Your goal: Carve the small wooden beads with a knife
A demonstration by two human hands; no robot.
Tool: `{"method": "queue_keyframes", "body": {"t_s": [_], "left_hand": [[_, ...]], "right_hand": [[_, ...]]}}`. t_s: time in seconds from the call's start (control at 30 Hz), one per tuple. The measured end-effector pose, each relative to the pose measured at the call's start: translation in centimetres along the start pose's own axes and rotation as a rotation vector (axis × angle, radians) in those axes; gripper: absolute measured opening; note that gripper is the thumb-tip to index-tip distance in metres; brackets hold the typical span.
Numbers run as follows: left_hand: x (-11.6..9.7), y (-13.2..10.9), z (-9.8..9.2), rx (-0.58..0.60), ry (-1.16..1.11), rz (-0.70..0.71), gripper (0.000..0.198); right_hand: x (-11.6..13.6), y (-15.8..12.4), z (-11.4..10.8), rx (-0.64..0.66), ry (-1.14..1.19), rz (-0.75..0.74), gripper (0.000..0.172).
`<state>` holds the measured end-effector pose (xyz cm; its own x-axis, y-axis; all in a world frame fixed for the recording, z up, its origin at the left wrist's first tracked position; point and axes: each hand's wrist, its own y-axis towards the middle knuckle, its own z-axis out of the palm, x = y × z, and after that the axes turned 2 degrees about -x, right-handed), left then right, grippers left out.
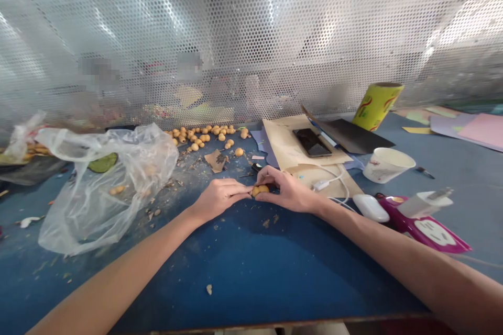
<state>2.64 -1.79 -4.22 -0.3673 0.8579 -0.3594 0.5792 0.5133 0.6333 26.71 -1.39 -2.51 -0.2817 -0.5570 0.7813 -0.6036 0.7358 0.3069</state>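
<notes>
Left hand (220, 199) and right hand (288, 192) at the worktop's centre: fingers (271, 174) of both clamped on a round tan lump (260, 190) — more tan lumps (200, 136) at 11 o'clock on the blue worktop (251, 267), plastic bag (106, 204) at 9 o'clock.

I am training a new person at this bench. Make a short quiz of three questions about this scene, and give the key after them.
1. True or false: the smartphone lies on brown kraft paper.
2. Which is nearer to the left hand: A) the clear plastic bag, or B) the white cup?
3. What do the left hand and the right hand hold between them?

Key: 1. True. 2. A. 3. A small round tan piece.
</notes>
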Motion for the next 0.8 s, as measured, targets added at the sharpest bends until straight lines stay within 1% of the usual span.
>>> {"method": "queue_keyframes", "body": {"t_s": [0.13,0.33,0.5,0.63,0.8], "left_hand": [[-0.04,-0.06,0.27,-0.032,-0.055,-0.056,0.019],[-0.58,0.25,0.46,-0.109,-0.199,-0.23,0.016],[-0.93,0.41,0.53,-0.113,-0.277,-0.36,0.016],[-0.96,0.48,0.56,-0.101,-0.292,-0.407,0.018],[-0.96,0.63,0.66,-0.102,-0.323,-0.463,0.019]], "right_hand": [[0.12,-0.05,0.07,-0.01,0.001,0.006,0.027],[0.36,-0.12,0.16,-0.054,-0.02,-0.002,0.026],[0.5,-0.08,0.17,-0.058,-0.071,0.009,0.024],[0.51,-0.04,0.2,-0.045,-0.115,0.0,0.021],[0.36,-0.05,0.32,-0.062,-0.091,-0.021,0.022]]}}
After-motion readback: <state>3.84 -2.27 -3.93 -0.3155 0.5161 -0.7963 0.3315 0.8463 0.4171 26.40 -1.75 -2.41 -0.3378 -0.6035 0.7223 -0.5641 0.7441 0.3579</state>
